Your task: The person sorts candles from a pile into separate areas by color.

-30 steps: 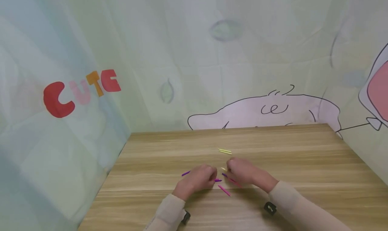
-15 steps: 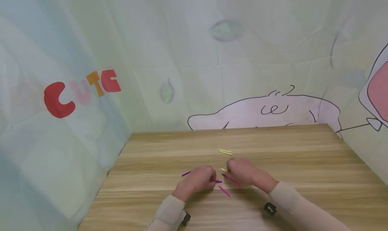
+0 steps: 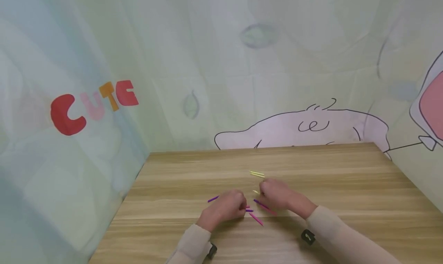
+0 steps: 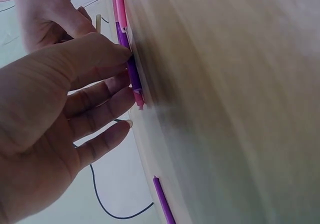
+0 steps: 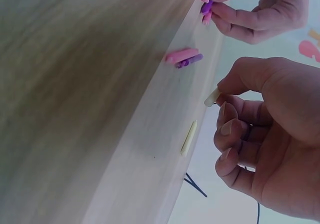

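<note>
Okay, count is nine thin sticks, three per colour. Clock centre is the gap between left hand (image 3: 225,207) and right hand (image 3: 277,194); 12 points to the far edge of the table (image 3: 194,164).

Yellow, 3: two far yellow sticks (image 3: 257,175) side by side at 12; one held yellow stick (image 5: 212,98) at 1, pinched by right thumb and index, other fingers loosely bent.

Purple, 3: outer purple stick (image 3: 213,199) at 9, past the left hand; inner purple stick (image 5: 194,59) at 3; held purple stick (image 4: 133,73) at 8, pinched between left thumb and fingertips, rest of that hand half open.

Pink, 3: near pink stick (image 3: 256,219) at 6; paired pink stick (image 5: 182,55) at 3, alongside the inner purple; left-hand pink stick (image 4: 139,99) right against the held purple. Can't tell if it's gripped too.

Blocking, head view: each hand hides part of its own stick.

Around: black clip (image 3: 308,237) at 4, another at 7, one by each cuff; printed backdrop (image 3: 221,64) at 12, CUTE lettering at 10.
</note>
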`<state>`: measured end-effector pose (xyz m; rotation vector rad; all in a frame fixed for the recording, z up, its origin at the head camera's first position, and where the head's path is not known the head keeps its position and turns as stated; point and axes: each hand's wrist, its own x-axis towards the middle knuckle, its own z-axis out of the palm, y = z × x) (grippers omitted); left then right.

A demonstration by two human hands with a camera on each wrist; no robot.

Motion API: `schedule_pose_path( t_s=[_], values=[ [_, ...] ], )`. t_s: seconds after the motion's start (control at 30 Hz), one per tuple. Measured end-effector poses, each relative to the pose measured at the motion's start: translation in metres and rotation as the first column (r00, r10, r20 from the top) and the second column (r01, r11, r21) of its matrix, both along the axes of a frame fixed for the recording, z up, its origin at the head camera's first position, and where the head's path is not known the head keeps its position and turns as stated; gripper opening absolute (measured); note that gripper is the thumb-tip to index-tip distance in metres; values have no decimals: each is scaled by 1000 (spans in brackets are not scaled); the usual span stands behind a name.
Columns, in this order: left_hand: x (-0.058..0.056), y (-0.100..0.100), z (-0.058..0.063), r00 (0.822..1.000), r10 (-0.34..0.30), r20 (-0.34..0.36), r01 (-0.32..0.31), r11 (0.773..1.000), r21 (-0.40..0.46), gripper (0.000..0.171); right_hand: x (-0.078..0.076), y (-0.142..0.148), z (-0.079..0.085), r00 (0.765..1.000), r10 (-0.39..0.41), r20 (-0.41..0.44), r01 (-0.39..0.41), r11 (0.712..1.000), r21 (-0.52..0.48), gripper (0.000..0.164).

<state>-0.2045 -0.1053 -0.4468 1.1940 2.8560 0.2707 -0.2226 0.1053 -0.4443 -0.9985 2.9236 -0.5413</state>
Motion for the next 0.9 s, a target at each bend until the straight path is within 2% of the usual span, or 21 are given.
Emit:
schedule_pose_path(
  t_s=[0.27, 0.47, 0.9],
  values=[
    [0, -1, 0, 1000, -8, -12, 8, 1000, 29, 26, -7, 0, 0, 1000, -2, 10, 2, 1000, 14, 29],
    [1, 1, 1, 1000, -1, -9, 2, 999, 41, 20, -12, 3, 1, 999, -30, 11, 29, 999, 35, 25],
    [2, 3, 0, 1000, 6, -4, -6, 1000, 8, 22, -24, 3, -1, 995, -96, 27, 93, 992, 90, 28]
  ],
)
